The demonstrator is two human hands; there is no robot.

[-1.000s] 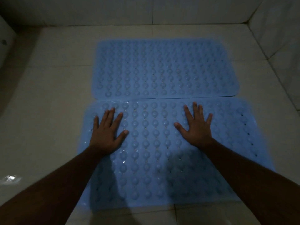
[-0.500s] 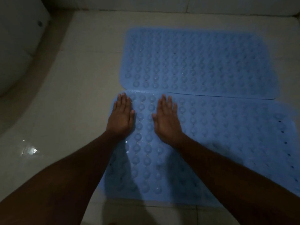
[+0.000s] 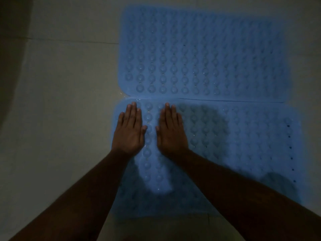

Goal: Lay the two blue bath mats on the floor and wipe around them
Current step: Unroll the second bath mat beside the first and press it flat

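Note:
Two blue bath mats covered in round bumps lie flat on the pale tiled floor, edge to edge. The far mat fills the upper right of the view; the near mat lies below it. My left hand presses palm down on the near mat's far left corner, fingers straight and close together. My right hand lies flat right beside it, thumbs almost touching. Neither hand holds anything. My forearms hide part of the near mat's front half.
Pale floor tiles spread to the left of the mats, with a grout line running across. A dark curved shadow covers the far left edge. A strip of tile shows below the near mat.
Both hands slid left across the near mat, from spread apart in its middle to side by side at its far left corner, fingers drawn together. My view shifted left and closer.

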